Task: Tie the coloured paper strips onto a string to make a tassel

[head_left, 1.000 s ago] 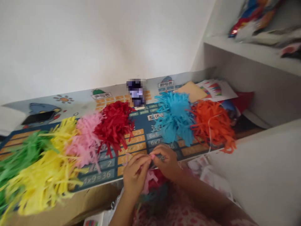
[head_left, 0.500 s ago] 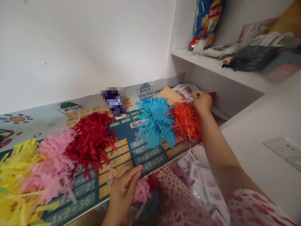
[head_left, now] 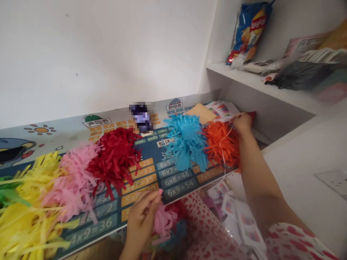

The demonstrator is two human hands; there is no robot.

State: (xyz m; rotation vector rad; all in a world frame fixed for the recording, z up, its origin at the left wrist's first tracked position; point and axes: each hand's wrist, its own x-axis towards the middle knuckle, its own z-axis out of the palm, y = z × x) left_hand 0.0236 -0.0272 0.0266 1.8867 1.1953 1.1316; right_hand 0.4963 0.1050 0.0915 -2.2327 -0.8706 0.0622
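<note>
At the table's front edge my left hand (head_left: 143, 216) pinches the tip of a pink paper tassel (head_left: 164, 220) that hangs below it. My right hand (head_left: 242, 122) is closed on a thin white string (head_left: 222, 144), beyond the orange tassel (head_left: 221, 144). The string runs down across the orange tassel and over the table edge. To the left of that tassel lies a blue one (head_left: 187, 141). A red tassel (head_left: 116, 159), a pink tassel pile (head_left: 73, 184) and yellow tassels (head_left: 29, 216) spread along the left side of the table.
A printed mat (head_left: 105, 225) covers the table. Printed cards (head_left: 222, 110) and a tan envelope (head_left: 202, 112) lie at the back right. More cards (head_left: 248, 220) sit below the edge. A shelf (head_left: 257, 81) at right holds a chip bag (head_left: 249, 32) and a black bag (head_left: 303, 74).
The view has shifted left, so the table items appear further right. My right hand stays behind the orange tassel, slightly lower in view. My left hand keeps its pinch on the pink paper.
</note>
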